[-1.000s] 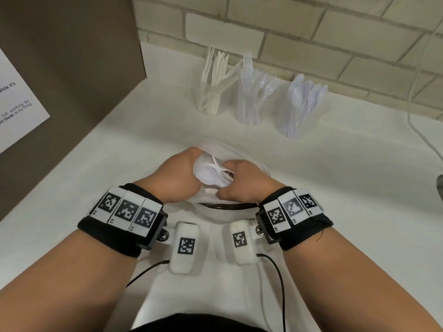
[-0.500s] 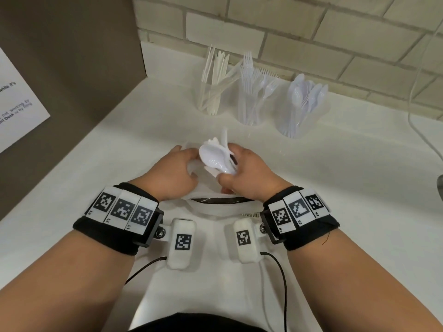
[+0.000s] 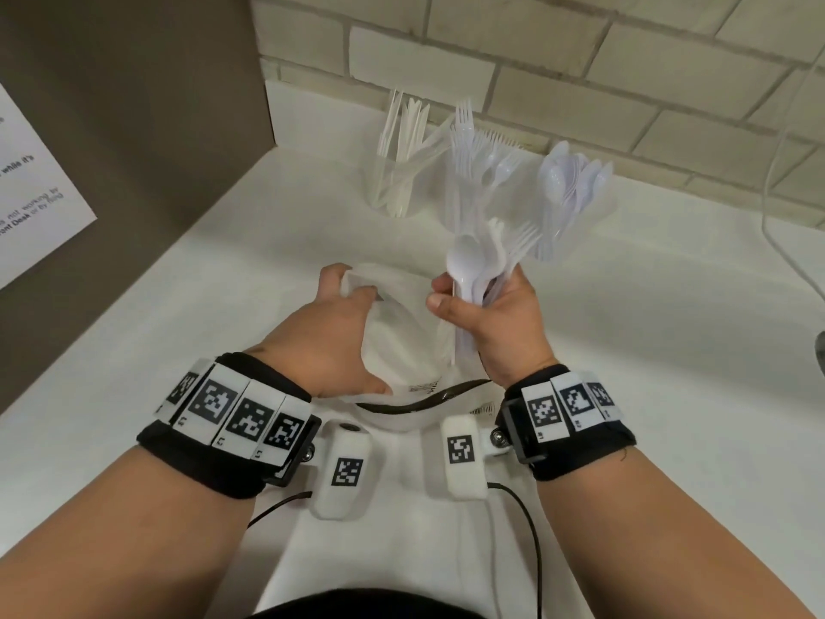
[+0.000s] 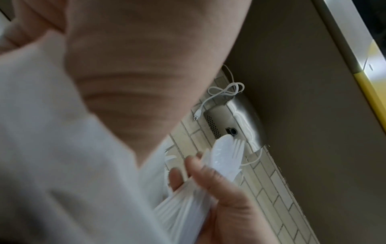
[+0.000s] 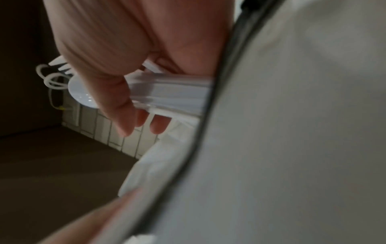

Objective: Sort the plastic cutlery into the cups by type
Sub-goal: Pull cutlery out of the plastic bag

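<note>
Head view: my right hand [image 3: 500,314] is raised over the white counter [image 3: 223,306], fingers curled round a mixed bundle of plastic cutlery [image 3: 480,265], heads up, a spoon bowl in front and fork tines behind; the handle ends run down past my palm. My left hand [image 3: 332,332] grips the edge of a white plastic bag [image 3: 402,346] lying between my wrists, thumb and fingers pinching a fold of it. Against the brick wall stand three clear cups: knives [image 3: 402,158] at left, forks [image 3: 475,172] in the middle, spoons [image 3: 569,189] at right; the cup walls are hard to make out against the white. Left wrist view is mostly blurred palm and bag, but past them the right hand's fingertips [image 4: 211,175] show wrapped on the bundle. Right wrist view shows the handles pressed flat under my thumb [image 5: 112,99], two fingertips peeping beneath; how many pieces, I cannot tell. A white cord [image 3: 777,207] runs off frame at right. A printed sheet [image 3: 31,194] at left is cut off.
</note>
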`<state>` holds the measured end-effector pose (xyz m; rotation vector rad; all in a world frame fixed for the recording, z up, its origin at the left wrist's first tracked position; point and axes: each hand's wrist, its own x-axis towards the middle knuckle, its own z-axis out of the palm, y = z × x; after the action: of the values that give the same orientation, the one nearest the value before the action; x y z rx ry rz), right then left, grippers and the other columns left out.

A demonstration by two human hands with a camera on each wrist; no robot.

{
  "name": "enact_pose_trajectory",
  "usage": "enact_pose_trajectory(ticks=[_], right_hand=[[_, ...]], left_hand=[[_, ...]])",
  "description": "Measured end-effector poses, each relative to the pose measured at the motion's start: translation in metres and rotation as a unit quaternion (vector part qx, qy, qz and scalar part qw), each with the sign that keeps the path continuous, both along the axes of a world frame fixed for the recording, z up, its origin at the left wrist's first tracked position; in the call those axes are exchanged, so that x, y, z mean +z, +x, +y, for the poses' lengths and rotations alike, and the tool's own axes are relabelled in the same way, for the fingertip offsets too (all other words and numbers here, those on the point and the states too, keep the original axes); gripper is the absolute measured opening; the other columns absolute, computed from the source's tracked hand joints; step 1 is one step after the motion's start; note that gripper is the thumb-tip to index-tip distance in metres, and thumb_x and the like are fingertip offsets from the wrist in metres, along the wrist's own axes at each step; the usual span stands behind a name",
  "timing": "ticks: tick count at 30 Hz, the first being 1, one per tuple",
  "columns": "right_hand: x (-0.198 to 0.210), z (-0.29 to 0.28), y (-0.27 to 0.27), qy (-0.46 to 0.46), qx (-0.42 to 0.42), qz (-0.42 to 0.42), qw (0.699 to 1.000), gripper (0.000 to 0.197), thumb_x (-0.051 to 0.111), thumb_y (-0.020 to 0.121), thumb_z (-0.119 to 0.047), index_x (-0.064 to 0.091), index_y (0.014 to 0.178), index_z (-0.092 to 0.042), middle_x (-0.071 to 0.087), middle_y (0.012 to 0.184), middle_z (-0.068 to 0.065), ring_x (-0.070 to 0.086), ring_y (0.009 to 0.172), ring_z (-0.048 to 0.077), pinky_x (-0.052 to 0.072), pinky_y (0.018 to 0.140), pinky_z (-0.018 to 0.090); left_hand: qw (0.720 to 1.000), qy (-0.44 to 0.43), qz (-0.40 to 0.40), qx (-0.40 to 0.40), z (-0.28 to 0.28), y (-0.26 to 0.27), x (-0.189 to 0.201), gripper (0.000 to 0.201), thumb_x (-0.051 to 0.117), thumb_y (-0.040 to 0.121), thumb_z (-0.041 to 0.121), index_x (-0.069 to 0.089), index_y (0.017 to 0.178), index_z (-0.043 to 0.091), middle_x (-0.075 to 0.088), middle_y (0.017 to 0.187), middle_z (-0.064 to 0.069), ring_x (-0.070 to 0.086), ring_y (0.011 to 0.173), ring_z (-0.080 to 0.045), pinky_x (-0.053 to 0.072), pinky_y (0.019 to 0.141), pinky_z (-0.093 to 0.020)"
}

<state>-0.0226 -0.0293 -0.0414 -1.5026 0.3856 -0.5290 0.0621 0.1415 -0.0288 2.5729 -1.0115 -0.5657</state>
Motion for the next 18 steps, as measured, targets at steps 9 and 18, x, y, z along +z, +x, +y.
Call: enact_pose_trajectory(ticks=[9,18], right_hand=[[0.000,0.009,0.005,-0.040,-0.034,-0.029,0.998,0.044,0.079,0.067,-0.001,0.056,0.104,0.009,0.069,0.087,0.013,0.069,0.083,0.022,0.057,0.083,0.037],[-0.009,0.013,0.008,-0.094,0.031,0.122,0.988,0.044,0.074,0.073,-0.007,0.053,0.109,-0.021,0.066,0.090,-0.004,0.064,0.086,0.013,0.053,0.081,0.030]], left_hand=[[0.999,-0.030,-0.007,0.010,-0.004,-0.007,-0.002,0.106,0.087,0.055,0.044,0.026,0.139,0.026,0.016,0.136,0.002,0.059,0.095,-0.021,0.048,0.087,-0.027],[0.999,-0.004,-0.047,0.018,0.001,-0.003,0.009,0.079,0.078,0.055,0.063,0.044,0.120,0.036,0.001,0.150,0.004,0.037,0.131,-0.028,0.034,0.108,-0.040]])
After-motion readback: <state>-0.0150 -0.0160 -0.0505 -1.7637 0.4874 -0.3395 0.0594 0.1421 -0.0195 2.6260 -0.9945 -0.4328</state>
